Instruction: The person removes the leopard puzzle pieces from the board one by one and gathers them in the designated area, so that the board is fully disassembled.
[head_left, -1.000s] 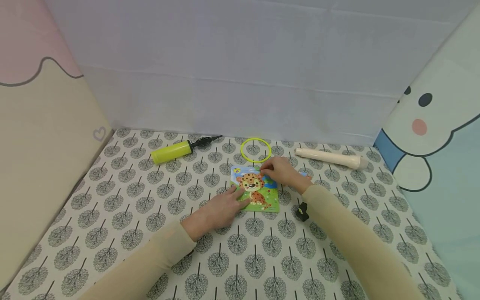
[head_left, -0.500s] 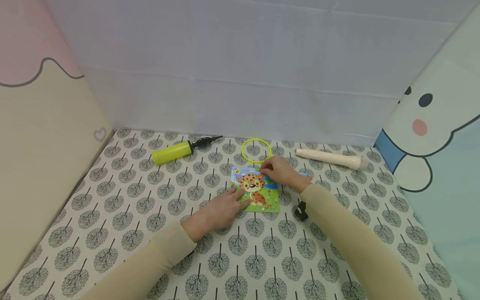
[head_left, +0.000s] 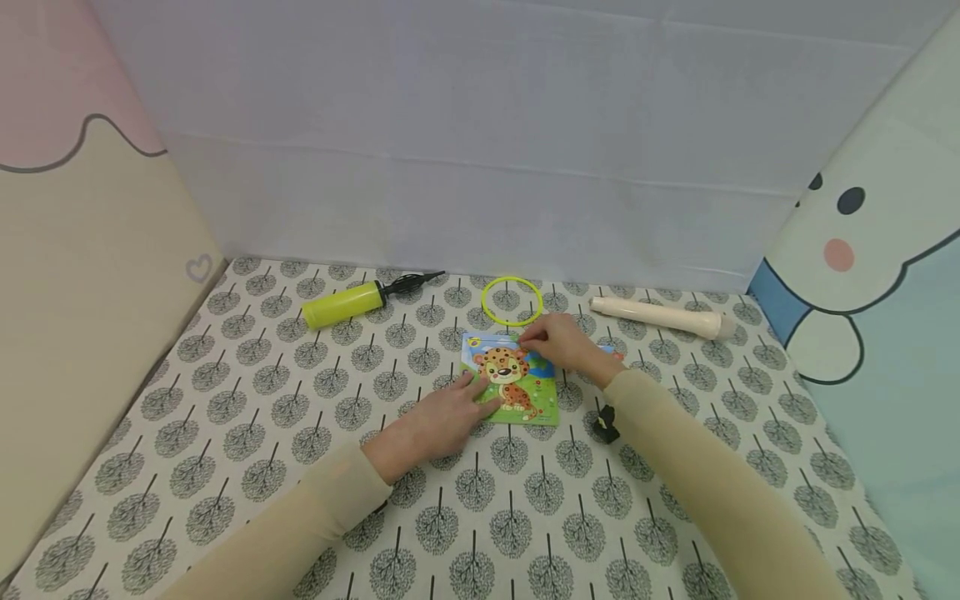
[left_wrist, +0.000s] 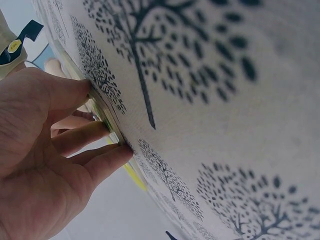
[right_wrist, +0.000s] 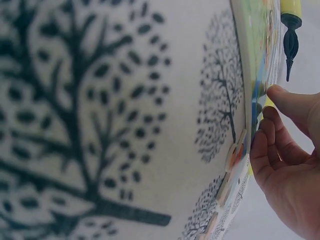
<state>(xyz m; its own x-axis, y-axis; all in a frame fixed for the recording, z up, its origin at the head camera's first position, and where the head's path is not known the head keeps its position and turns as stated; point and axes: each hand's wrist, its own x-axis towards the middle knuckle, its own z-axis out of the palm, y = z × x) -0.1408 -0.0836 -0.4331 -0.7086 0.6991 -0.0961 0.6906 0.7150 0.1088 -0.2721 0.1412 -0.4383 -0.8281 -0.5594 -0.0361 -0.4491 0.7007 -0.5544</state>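
A leopard jigsaw puzzle (head_left: 517, 392) in a flat tray lies on the patterned cloth, in front of the person. My left hand (head_left: 442, 417) rests against its left and lower edges, with fairly straight fingers and thumb; the left wrist view shows the fingertips (left_wrist: 120, 150) on the rim. At the puzzle's upper right, my right hand (head_left: 562, 342) has its fingers curled, thumb and forefinger pinching what seems to be a puzzle piece, mostly hidden by the fingers. In the right wrist view that hand (right_wrist: 290, 130) touches the board's corner area.
Loose wooden pieces (right_wrist: 227, 187) lie by the board under the right wrist. Behind are a yellow-green hand pump (head_left: 345, 305), a yellow ring (head_left: 512, 323) and a cream flashlight-like tube (head_left: 656, 315). A small black object (head_left: 604, 423) shows beside the right sleeve.
Hardly anything differs. Both hands stay in place on the puzzle, the right fingertips shifting only very slightly at its upper edge.
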